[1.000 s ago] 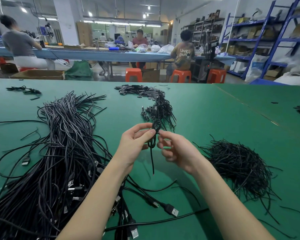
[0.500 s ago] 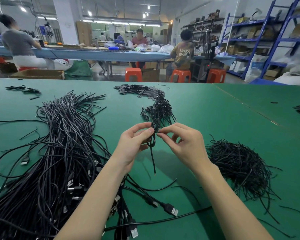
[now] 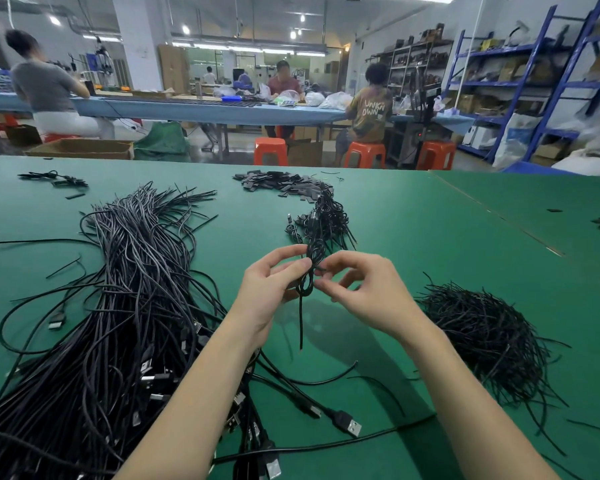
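Note:
A coiled black cable [image 3: 309, 275] hangs above the green table [image 3: 430, 244] between my two hands. My left hand [image 3: 274, 289] pinches the coil with thumb and fingers from the left. My right hand [image 3: 364, 289] meets it from the right, its fingertips pinching a thin black tie at the coil's middle. One loose cable end [image 3: 301, 327] dangles straight down below the coil.
A big heap of loose black USB cables [image 3: 118, 323] covers the left of the table, plugs [image 3: 349, 424] toward me. A pile of thin black ties [image 3: 485, 341] lies right. Finished coiled cables [image 3: 323, 220] and small black pieces [image 3: 281, 183] lie beyond my hands. People sit at a far bench.
My right hand has turned and worked its fingers around the middle of the coil. My left hand keeps its hold; the coil stays in place.

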`<state>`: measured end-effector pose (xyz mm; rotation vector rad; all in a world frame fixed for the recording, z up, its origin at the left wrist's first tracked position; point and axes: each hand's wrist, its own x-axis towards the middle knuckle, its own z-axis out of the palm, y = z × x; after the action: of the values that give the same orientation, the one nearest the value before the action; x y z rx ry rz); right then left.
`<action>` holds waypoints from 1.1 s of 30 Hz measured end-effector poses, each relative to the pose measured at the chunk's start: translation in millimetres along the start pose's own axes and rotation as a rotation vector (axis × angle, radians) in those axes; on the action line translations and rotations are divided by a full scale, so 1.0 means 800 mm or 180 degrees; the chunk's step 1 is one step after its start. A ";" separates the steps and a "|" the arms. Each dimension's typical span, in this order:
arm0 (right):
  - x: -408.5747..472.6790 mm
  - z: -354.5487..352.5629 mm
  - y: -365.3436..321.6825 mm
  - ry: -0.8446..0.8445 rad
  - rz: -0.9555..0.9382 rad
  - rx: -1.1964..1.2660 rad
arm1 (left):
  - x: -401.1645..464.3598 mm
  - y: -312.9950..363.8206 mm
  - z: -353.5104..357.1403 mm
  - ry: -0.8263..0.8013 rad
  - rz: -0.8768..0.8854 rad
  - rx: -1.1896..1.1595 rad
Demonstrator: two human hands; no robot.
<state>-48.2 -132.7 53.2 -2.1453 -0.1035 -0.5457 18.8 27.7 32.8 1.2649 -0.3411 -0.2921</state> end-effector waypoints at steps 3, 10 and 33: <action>-0.001 -0.013 -0.005 -0.0018 -0.0760 -0.1307 | 0.000 0.001 0.000 -0.0092 -0.0085 0.0046; -0.003 0.003 -0.002 0.0349 -0.0718 -0.1747 | 0.000 -0.004 0.000 -0.0255 -0.0092 0.0233; 0.054 0.066 0.022 0.0726 0.0859 0.0484 | 0.021 -0.032 0.001 0.1001 -0.0224 0.0897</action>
<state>13.4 -106.7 31.4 -1.8965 0.2596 -0.5984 33.2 13.3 9.9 1.5771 -0.0684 -0.1024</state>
